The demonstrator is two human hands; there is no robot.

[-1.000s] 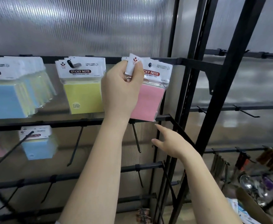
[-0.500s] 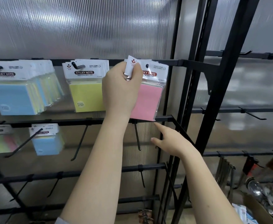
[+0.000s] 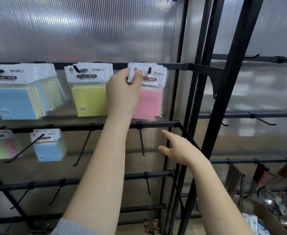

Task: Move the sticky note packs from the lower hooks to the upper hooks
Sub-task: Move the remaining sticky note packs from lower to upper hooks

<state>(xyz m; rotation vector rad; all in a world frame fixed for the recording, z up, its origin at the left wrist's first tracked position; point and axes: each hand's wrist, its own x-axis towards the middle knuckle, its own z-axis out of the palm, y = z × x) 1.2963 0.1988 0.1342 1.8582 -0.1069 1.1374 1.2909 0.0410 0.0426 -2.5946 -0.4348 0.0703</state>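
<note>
My left hand [image 3: 124,92] pinches the white header card of a pink sticky note pack [image 3: 150,100] that hangs on the upper right hook [image 3: 150,70], with more packs stacked behind it. A yellow pack [image 3: 88,99] hangs on the upper middle hook, and a thick row of blue-fronted packs [image 3: 15,100] on the upper left hook. On the lower rail a blue pack [image 3: 48,149] and a multicolour pack [image 3: 1,147] hang at the left. My right hand [image 3: 178,148] hovers open below the pink pack, next to a bare lower hook [image 3: 142,141].
Black rack uprights [image 3: 224,116] stand to the right of my hands. Several bare hooks stick out from the lower rails [image 3: 81,146]. Hooks with hanging tools [image 3: 261,173] and a cardboard box [image 3: 271,219] sit at the lower right. A ribbed translucent panel backs the rack.
The view has shifted a little, so the rack sits lower and further right in the frame. My left hand keeps its pinch on the pink pack's header, now flatter against the hook. My right hand barely moves.
</note>
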